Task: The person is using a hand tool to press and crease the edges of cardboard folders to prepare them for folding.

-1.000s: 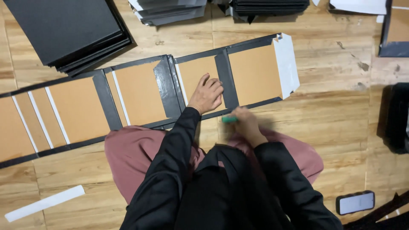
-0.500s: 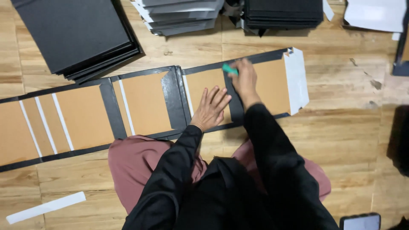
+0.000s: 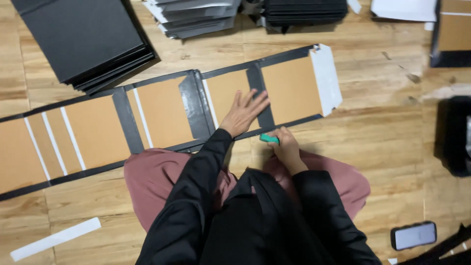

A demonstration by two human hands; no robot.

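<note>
- The long flat box blank (image 3: pixel 162 110), brown board panels framed in black strips, lies unfolded on the wooden floor (image 3: pixel 392 113) just in front of the person's knees, running from the left edge to a white flap (image 3: pixel 327 78) at its right end.
- The left hand (image 3: pixel 243 112) rests flat on a brown panel, fingers spread, pressing down rather than gripping.
- The right hand (image 3: pixel 285 147) is closed around a small teal tool (image 3: pixel 269 139) at the blank's near black edge; only the tool's end shows.
- Judged from its look, the blank is light and stiff across each panel but hinges at the black creases, so it would sag if lifted by one end; flat palms or both long edges seem the safest hold. The black covering looks smooth, perhaps slippery.
- The blank's left end is cut off by the frame.
- The tool's kind and tip are hidden inside the fist.
- Stacks of dark sheets (image 3: pixel 83 41) sit beyond, partly cropped; a phone (image 3: pixel 413 235) lies at lower right.
</note>
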